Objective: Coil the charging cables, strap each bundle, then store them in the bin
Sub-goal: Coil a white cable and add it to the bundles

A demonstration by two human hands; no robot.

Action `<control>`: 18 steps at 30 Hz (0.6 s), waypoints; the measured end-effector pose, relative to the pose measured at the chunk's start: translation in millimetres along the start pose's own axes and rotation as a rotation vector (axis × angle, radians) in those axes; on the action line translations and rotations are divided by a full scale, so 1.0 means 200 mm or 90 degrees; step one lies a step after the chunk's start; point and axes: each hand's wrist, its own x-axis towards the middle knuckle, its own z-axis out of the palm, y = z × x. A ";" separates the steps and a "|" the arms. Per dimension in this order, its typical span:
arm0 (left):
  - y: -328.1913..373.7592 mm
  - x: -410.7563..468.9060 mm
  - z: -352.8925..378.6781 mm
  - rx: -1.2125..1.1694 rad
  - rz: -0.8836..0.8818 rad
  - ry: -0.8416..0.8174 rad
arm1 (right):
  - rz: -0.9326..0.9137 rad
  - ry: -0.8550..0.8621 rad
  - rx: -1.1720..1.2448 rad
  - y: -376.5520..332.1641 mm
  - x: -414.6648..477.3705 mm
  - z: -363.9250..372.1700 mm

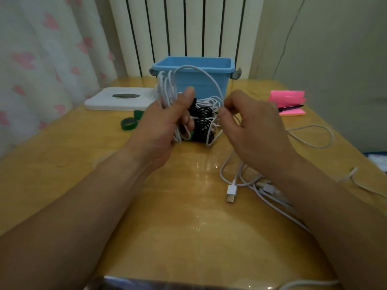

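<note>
Gripping the upright coil of thin white charging cable (165, 88) with curled fingers, the left hand (163, 124) holds it before the blue plastic bin (188, 61). The right hand (253, 124), just beside, pinches the free strand (211, 78) arching over from the coil.

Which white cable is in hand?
The coil gripped by the left hand, its loop pinched by the right hand; the others lie loose on the table.
</note>
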 end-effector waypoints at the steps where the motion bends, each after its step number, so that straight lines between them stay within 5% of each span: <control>1: -0.01 0.00 0.01 -0.006 -0.009 -0.007 | -0.011 0.006 0.021 -0.03 0.00 0.00; 7: 0.00 0.00 0.04 -0.091 -0.024 -0.109 | -0.102 -0.063 -0.058 -0.16 -0.05 0.06; 18: 0.08 0.03 -0.03 -0.250 -0.023 0.036 | -0.090 -0.184 -0.139 -0.07 -0.03 0.02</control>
